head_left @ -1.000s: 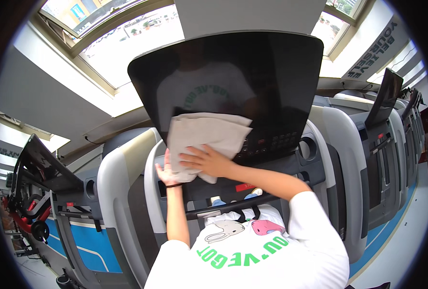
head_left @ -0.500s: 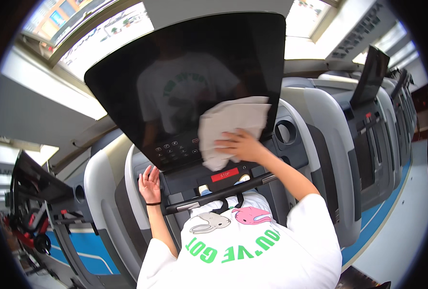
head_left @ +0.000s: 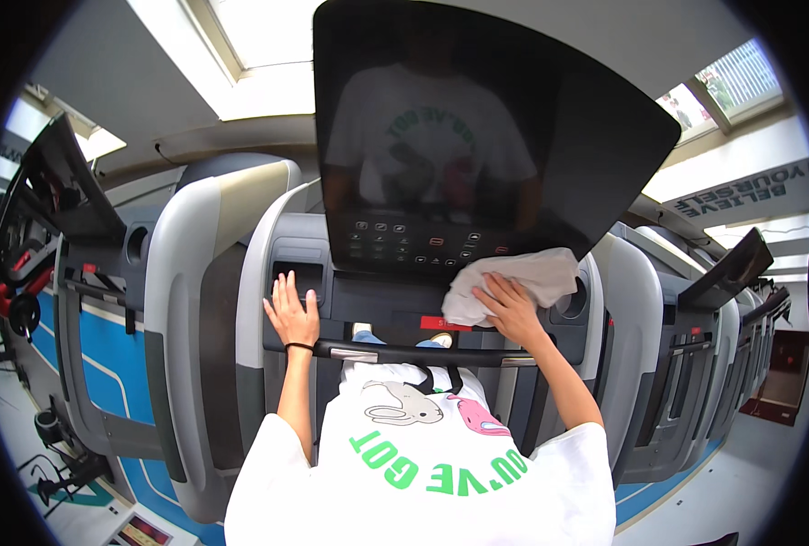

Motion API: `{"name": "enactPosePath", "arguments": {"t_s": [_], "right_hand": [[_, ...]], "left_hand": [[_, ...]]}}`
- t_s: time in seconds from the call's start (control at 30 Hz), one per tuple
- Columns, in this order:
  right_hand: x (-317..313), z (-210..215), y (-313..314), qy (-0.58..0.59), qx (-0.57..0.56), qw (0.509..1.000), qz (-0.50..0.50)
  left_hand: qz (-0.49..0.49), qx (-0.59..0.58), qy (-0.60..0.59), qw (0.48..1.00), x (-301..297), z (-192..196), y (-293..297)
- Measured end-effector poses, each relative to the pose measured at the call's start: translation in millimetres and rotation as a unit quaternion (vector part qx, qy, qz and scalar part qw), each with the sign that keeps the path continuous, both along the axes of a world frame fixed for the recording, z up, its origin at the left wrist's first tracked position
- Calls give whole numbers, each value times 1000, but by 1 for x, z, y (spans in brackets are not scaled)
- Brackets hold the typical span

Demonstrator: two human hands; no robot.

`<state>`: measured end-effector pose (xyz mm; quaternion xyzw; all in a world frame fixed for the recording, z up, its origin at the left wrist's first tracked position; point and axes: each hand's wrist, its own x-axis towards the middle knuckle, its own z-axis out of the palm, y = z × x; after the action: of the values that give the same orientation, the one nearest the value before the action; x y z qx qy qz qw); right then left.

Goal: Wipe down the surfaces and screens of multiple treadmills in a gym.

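- Find pale cloth (head_left: 548, 275) at lower right edge of black screen (head_left: 568, 118), under spread right hand (head_left: 513, 312); cannot tell whether pinched.
- Likely light, soft, limp; best held by bunched folds.
- See left hand (head_left: 293, 316) empty, spread, below-left of screen.
- Cannot make out right hand's underside or console (head_left: 377, 296) beneath cloth.

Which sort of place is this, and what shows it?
Probably a gym: a wide, glossy black treadmill console, grey plastic treadmills on both sides, and an apparent round black weight plate at left.
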<state>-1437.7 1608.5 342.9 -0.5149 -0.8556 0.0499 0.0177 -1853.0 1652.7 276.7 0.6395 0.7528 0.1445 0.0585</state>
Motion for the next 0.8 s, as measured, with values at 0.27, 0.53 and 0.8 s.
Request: {"name": "enactPosePath", "arguments": {"t_s": [0.27,0.53,0.8], "right_hand": [[-175,-9,72,169,23,976,135],[-187,-18,69,260,32,958,117],[12,-19,-13,182,82,978,-60]], "left_hand": [[-9,5,1,1000,8,7,1],[-30,40,-60,997,-8,-5,-7],[-42,28,-63,997,-9,-6,-3]]}}
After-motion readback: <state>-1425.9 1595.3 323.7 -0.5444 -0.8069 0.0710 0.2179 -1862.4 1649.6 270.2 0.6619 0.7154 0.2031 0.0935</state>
